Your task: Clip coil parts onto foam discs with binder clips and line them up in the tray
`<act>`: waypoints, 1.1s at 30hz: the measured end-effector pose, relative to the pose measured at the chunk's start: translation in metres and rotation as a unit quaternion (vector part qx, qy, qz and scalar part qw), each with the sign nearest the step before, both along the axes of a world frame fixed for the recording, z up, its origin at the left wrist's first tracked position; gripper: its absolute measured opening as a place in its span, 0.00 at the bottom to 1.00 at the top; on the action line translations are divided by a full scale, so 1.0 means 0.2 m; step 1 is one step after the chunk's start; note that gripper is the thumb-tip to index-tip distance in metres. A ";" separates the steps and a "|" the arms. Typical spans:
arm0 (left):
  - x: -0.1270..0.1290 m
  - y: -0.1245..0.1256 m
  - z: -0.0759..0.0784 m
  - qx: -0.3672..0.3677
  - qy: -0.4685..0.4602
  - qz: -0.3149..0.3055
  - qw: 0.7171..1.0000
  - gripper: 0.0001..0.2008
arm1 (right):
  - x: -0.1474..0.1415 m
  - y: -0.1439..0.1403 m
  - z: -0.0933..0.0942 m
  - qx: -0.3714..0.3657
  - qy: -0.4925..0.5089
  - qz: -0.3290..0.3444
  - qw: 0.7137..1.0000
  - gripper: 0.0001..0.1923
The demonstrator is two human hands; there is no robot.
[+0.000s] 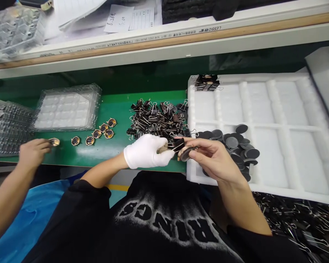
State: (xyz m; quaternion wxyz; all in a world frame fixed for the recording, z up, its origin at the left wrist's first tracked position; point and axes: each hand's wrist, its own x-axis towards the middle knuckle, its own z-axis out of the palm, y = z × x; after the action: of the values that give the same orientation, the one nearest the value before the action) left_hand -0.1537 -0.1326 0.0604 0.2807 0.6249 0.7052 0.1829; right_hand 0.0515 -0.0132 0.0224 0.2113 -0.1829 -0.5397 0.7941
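Note:
My left hand (146,151), in a white glove, pinches a black binder clip (177,144) in front of my chest. Beside it my bare right hand (212,157) holds a dark round disc (185,153) by its edge, and the clip's jaws meet the disc. Just behind both hands a heap of black binder clips (159,118) lies on the green bench. More dark discs (237,144) are piled in a compartment of the white foam tray (276,120) to the right of my right hand.
At the left, another person's hand (34,151) touches a small gold-rimmed part (54,142), one of a row (97,133) on the bench. Clear blister trays (68,107) stand behind the row. A shelf (164,40) overhangs the bench. Loose clips (298,223) fill a bin at lower right.

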 end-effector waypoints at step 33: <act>-0.04 -0.01 -0.02 -0.068 -0.129 -0.038 0.989 0.21 | 0.00 0.10 0.04 0.082 -0.139 0.001 0.987 0.08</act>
State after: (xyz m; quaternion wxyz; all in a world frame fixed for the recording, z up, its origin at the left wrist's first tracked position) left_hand -0.1620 -0.1345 0.0567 0.4176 0.6017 0.6500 0.2025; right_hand 0.0509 0.0060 0.0298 0.1480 -0.2731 -0.6274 0.7141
